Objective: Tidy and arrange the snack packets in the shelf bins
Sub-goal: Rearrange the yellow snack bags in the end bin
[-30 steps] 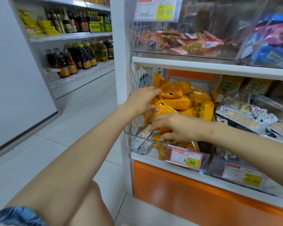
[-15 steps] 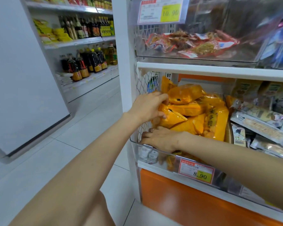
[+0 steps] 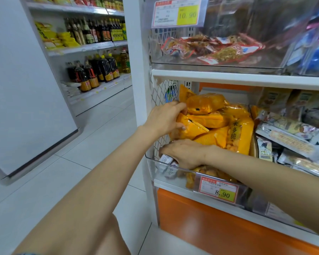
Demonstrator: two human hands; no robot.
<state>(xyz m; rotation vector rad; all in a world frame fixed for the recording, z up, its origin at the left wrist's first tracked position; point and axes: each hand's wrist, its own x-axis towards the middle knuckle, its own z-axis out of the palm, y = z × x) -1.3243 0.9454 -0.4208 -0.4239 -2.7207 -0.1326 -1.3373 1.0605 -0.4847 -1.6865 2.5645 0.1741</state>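
Clear bin (image 3: 156,174) heaped with orange packets (image 3: 216,137); left hand (image 3: 164,118) grips one.

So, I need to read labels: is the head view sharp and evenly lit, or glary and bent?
Head view: soft even light; the 8.90 price tag and orange packets are sharp; the upper clear bin is hazy with reflections, smeared at right; wide-angle bending tilts the shelf post.

Two hands were at the lower shelf bin (image 3: 152,168): the left hand (image 3: 164,119) and the right hand (image 3: 184,153). At least six orange packets (image 3: 206,103) were piled inside, with two small white packets (image 3: 168,162) at the near left. Two price tags were readable, one above (image 3: 179,14) and one below (image 3: 218,189).
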